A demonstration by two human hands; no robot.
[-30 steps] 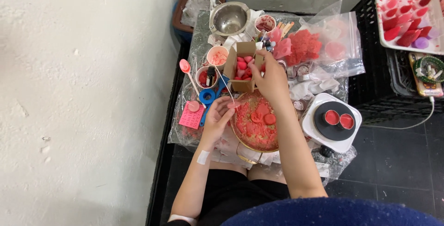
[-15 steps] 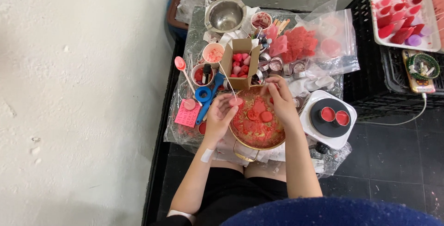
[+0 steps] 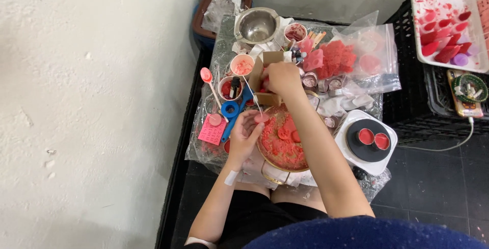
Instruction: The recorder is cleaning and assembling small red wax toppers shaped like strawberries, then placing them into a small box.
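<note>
Pinched in the left hand [image 3: 244, 136] — thumb and fingertips closed on a small pink wax disc [image 3: 262, 118] with a thin wick standing up from it; the disc sits at the fingertips, just above the rim of the round tray [image 3: 270, 170] of pink wax pieces. Left of that hand: a pink paper tag [image 3: 211, 132], blue scissors [image 3: 232, 112], a pink spoon [image 3: 206, 74] and two small cups [image 3: 242, 66]. Right hand [image 3: 281, 78] is up and right of the left, well apart from the disc, curled into the open cardboard box [image 3: 262, 73] — cannot tell whether it has hold of anything inside. Further right: plastic bags [image 3: 367, 60] with red wax chunks, then a white hot plate [image 3: 369, 139] carrying two red tins.
</note>
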